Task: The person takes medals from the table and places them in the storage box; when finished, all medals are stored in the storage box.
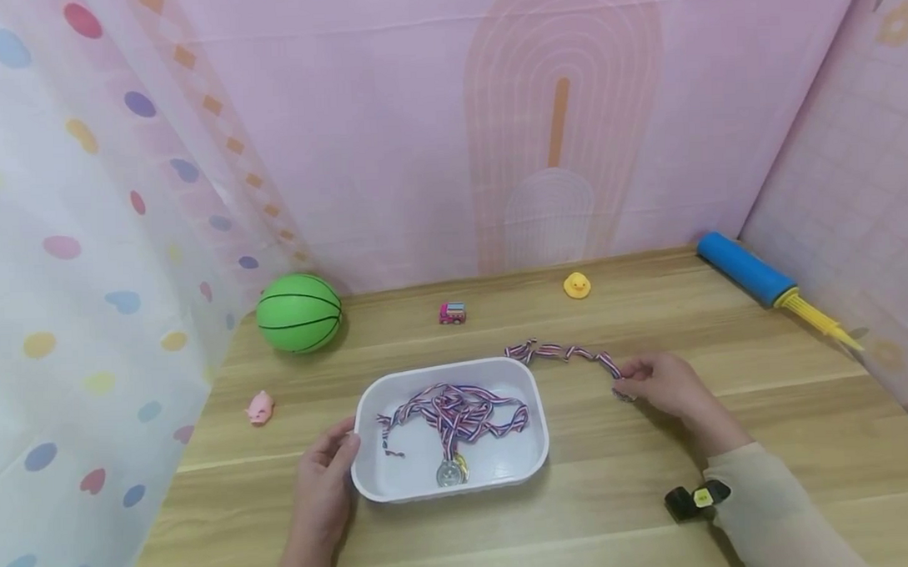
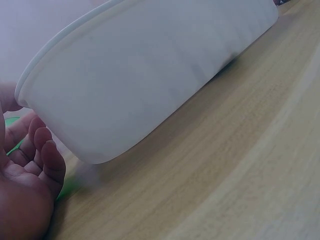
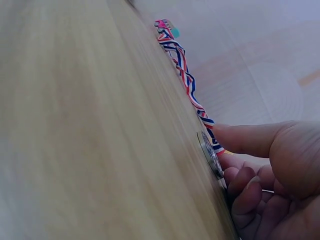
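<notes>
A white plastic basin (image 1: 450, 492) stands on the wooden table, with a tangle of red, white and blue striped medal ribbons (image 1: 458, 413) inside. A silver medal (image 1: 450, 473) and part of a gold one (image 1: 463, 465) show at the tangle's front. My left hand (image 1: 326, 480) touches the basin's left side, thumb at the rim and fingers relaxed along the outer wall. To the basin's right, my right hand (image 1: 663, 383) pinches a medal's striped ribbon (image 3: 187, 82) between thumb and fingers. Its medal (image 3: 210, 155) lies by the fingertips; the ribbon trails leftward behind the basin's corner.
Behind the basin are a green ball (image 1: 300, 314), a small pink toy vehicle (image 1: 452, 313) and a yellow duck (image 1: 577, 285). A pink pig toy (image 1: 260, 408) lies at left, a blue and yellow pump (image 1: 754, 273) far right. Patterned cloths hang at the table's back and sides.
</notes>
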{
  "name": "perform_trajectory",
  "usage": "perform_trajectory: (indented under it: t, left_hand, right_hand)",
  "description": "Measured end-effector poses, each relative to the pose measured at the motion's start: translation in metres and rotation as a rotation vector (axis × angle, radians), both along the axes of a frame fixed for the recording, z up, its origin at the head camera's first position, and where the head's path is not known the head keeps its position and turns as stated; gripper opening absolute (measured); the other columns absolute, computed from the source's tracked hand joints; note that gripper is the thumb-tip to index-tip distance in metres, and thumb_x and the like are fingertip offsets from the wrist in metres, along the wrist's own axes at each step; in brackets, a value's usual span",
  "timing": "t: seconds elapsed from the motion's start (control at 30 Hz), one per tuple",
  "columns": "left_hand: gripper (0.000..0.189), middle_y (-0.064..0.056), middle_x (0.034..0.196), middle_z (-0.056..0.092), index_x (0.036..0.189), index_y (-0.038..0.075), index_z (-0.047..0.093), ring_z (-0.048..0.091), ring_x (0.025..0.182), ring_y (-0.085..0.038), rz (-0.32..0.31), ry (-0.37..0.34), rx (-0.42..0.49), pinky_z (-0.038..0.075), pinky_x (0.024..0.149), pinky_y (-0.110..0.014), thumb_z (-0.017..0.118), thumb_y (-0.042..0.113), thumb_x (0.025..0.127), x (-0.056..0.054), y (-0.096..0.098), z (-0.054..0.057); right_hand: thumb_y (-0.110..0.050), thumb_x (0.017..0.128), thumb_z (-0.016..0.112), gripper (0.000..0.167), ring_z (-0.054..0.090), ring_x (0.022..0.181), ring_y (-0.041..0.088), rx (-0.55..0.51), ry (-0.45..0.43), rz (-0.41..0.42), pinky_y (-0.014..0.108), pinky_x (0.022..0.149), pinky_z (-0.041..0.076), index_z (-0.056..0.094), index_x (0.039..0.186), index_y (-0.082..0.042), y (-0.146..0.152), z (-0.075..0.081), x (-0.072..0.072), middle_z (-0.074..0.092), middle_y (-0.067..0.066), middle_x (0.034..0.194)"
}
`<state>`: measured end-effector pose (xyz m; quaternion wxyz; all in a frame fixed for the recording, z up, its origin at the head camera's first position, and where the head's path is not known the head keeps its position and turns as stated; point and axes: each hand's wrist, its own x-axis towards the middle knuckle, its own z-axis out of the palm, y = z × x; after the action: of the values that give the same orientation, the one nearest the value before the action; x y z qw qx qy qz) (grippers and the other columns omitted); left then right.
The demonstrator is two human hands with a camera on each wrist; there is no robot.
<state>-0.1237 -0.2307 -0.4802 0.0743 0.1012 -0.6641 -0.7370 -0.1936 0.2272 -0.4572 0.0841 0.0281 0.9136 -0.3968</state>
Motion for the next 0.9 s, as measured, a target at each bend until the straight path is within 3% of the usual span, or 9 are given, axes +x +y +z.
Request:
perform_trajectory:
  t: [0.5,0.7,0.9]
  left_hand:
    - [0.035,-0.003,0.091,0.064,0.124,-0.010,0.053,0.061,0.085,-0.013,0.011,0.004,-0.030,0.053,0.073,-0.023,0.059,0.008,0.094,0.001,-0.001,-0.004]
    - [0.032,-0.003,0.091,0.064,0.123,-0.008,0.055,0.060,0.085,-0.013,0.021,-0.006,-0.045,0.053,0.073,-0.023,0.059,0.007,0.094,0.000,0.000,-0.005]
    - [0.033,-0.004,0.092,0.063,0.123,-0.008,0.055,0.060,0.087,-0.013,0.023,-0.008,-0.039,0.053,0.075,-0.023,0.059,0.007,0.094,0.000,0.000,-0.003]
  right_hand:
    - [-0.023,0.078,0.079,0.028,0.049,0.070,0.021,0.012,0.028,0.013,0.031,0.057,0.040,0.065,0.092,-0.003,-0.005,-0.002,0.003,0.057,0.007,0.078]
    - [-0.022,0.084,0.074,0.021,0.050,0.079,0.022,-0.063,0.049,0.067,0.031,0.066,0.040,0.064,0.088,-0.004,0.003,-0.009,-0.001,0.060,0.006,0.084]
    - [-0.024,0.086,0.072,0.023,0.047,0.084,0.024,-0.189,-0.043,0.044,0.032,0.068,0.039,0.065,0.092,-0.004,0.010,-0.009,-0.004,0.058,0.007,0.092]
